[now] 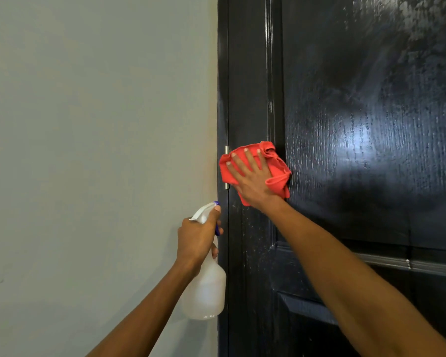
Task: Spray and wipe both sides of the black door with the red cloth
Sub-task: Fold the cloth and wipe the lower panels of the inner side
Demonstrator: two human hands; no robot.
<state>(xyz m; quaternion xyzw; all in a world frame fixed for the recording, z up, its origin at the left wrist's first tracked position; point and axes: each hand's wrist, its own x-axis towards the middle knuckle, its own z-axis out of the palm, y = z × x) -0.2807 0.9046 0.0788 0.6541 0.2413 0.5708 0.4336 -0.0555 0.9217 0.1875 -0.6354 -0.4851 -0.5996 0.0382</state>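
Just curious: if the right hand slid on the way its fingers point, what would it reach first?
Probably the metal hinge at the black door edge; the right hand presses the red cloth beside it.

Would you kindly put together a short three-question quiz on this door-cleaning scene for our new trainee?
1. True or false: the right hand presses the red cloth flat against the black door.
2. Which hand grips the spray bottle?
3. The cloth lies beside which metal fitting: (a) handle, (b) hinge, (c) lock?

Key: 1 true, with fingers spread; 2 the left hand; 3 b.
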